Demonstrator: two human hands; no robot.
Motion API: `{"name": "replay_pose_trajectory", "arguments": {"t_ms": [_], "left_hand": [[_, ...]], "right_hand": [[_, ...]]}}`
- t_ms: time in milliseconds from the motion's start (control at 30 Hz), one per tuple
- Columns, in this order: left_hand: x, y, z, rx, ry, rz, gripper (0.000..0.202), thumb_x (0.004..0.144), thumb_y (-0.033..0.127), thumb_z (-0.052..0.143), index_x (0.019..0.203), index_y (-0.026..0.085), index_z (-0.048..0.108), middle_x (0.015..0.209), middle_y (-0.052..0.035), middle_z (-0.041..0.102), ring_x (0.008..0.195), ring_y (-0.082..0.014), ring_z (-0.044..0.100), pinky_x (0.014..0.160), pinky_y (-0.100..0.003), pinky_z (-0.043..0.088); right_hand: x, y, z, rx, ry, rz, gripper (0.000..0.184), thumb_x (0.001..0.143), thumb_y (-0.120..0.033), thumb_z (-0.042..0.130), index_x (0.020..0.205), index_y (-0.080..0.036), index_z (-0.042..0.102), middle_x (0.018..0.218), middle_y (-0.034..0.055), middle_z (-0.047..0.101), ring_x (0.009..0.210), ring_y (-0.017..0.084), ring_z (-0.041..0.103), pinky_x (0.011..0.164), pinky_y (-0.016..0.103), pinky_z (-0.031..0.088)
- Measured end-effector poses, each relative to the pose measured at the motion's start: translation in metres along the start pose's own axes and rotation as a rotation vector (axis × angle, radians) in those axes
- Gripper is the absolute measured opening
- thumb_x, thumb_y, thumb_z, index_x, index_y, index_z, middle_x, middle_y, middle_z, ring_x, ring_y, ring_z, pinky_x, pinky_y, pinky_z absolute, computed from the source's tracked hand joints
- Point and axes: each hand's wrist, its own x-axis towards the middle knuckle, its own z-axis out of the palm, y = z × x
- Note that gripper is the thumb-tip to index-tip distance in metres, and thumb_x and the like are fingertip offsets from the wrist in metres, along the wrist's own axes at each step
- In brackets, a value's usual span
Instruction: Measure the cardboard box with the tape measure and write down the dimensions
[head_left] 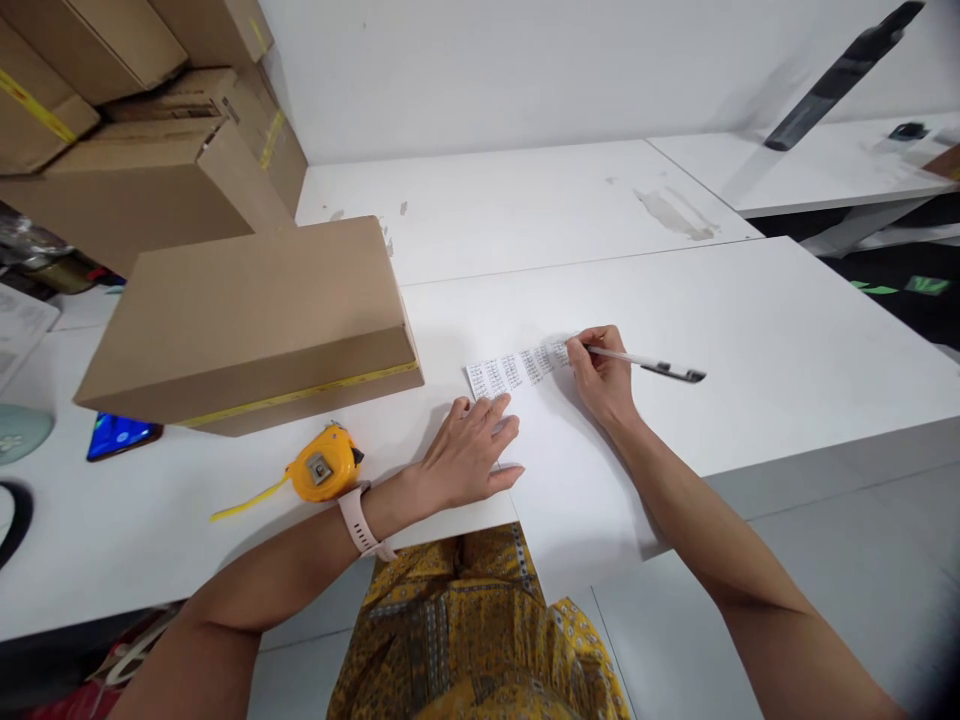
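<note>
The right hand [600, 382] is closed around a pen [646, 365], its tip on the rows of small writing at the top of a white sheet [570, 490] at frame centre. The left hand [469, 455] lies open and flat on the sheet's left edge. The sheet overhangs the near edge of the table [787, 330]. Centre left sits a closed cardboard box [255, 320], its contents hidden, with a yellow tape measure [324, 468] just below it. Bare tabletop stretches to the right.

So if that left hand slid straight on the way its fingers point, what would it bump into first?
Probably the right hand gripping the pen, after crossing the printed rows on the paper.
</note>
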Motion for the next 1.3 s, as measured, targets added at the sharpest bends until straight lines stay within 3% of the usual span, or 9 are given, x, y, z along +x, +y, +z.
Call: {"name": "replay_pose_trajectory", "arguments": {"t_ms": [233,400,533,700,800,900,967,1133,1300], "left_hand": [[-0.034,0.014,-0.026,0.000,0.109,-0.113,0.038,0.097,0.044,0.058,0.123,0.017,0.064,0.144,-0.0150,0.059,0.122,-0.0332,0.052,0.101,-0.050,0.036],[-0.106,-0.003,-0.043,0.132,0.365,-0.497,0.034,0.096,0.039,0.058,0.123,0.020,0.063,0.141,-0.0155,0.062,0.125,-0.0369,0.052,0.101,-0.053,0.038],[-0.156,-0.029,-0.034,0.154,0.318,-0.785,0.047,0.091,0.043,0.062,0.131,0.019,0.058,0.146,-0.0193,0.055,0.127,-0.0420,0.050,0.098,-0.055,0.042],[-0.166,-0.039,-0.017,-0.101,0.352,-0.826,0.058,0.086,0.042,0.064,0.138,0.016,0.052,0.125,-0.0172,0.067,0.116,-0.0383,0.057,0.099,-0.053,0.046],[-0.156,-0.023,-0.024,-0.474,0.436,-0.794,0.053,0.084,0.041,0.067,0.131,0.020,0.055,0.125,-0.0136,0.066,0.114,-0.0326,0.061,0.100,-0.048,0.048],[-0.146,0.001,-0.042,-0.883,0.374,-0.619,0.047,0.087,0.041,0.065,0.129,0.023,0.054,0.127,-0.0105,0.066,0.113,-0.0265,0.064,0.098,-0.040,0.049],[-0.143,0.012,-0.056,-0.981,0.343,-0.521,0.043,0.088,0.040,0.066,0.127,0.024,0.054,0.124,-0.0087,0.066,0.109,-0.0243,0.064,0.095,-0.037,0.049],[-0.150,0.003,-0.083,-1.058,0.355,-0.523,0.043,0.087,0.043,0.068,0.123,0.025,0.053,0.114,-0.0057,0.067,0.093,-0.0203,0.063,0.080,-0.031,0.050],[-0.172,-0.050,-0.129,-1.075,0.524,-0.616,0.048,0.077,0.046,0.075,0.116,0.022,0.061,0.107,-0.0046,0.070,0.085,-0.0198,0.065,0.068,-0.027,0.049]], "right_hand": [[0.012,0.012,-0.029,-0.653,0.012,-0.206,0.026,0.097,-0.024,0.044,0.114,-0.024,0.064,0.105,0.0113,0.072,0.099,0.028,0.061,0.080,0.039,0.041],[0.015,0.014,-0.051,-1.168,-0.225,-0.150,0.038,0.091,-0.007,0.041,0.113,-0.020,0.070,0.111,0.0166,0.073,0.111,0.033,0.058,0.090,0.045,0.037],[0.009,0.000,-0.055,-1.237,-0.239,-0.166,0.049,0.088,-0.003,0.040,0.127,-0.018,0.066,0.112,0.0166,0.074,0.108,0.032,0.060,0.095,0.045,0.036],[-0.025,-0.049,-0.027,-0.929,-0.186,-0.225,0.046,0.095,-0.014,0.037,0.131,-0.012,0.066,0.114,0.0207,0.073,0.109,0.034,0.061,0.095,0.050,0.041],[-0.062,-0.083,0.010,-0.415,-0.541,-0.144,0.040,0.099,-0.031,0.042,0.126,-0.019,0.068,0.115,0.0145,0.073,0.103,0.029,0.065,0.090,0.045,0.049],[-0.095,-0.111,0.044,0.111,-0.932,0.153,0.045,0.097,-0.053,0.050,0.123,-0.020,0.068,0.115,0.0122,0.072,0.098,0.024,0.066,0.088,0.042,0.054],[-0.107,-0.125,0.058,0.329,-1.056,0.293,0.050,0.094,-0.062,0.052,0.111,-0.018,0.070,0.108,0.0114,0.072,0.097,0.022,0.066,0.089,0.040,0.055],[-0.097,-0.159,0.067,0.383,-1.052,0.360,0.049,0.083,-0.067,0.067,0.083,-0.017,0.068,0.084,0.0053,0.068,0.076,0.015,0.062,0.078,0.033,0.054],[-0.045,-0.190,0.069,0.355,-0.860,0.207,0.046,0.073,-0.060,0.080,0.069,-0.018,0.061,0.065,0.0002,0.059,0.058,0.010,0.052,0.059,0.026,0.049]]}}
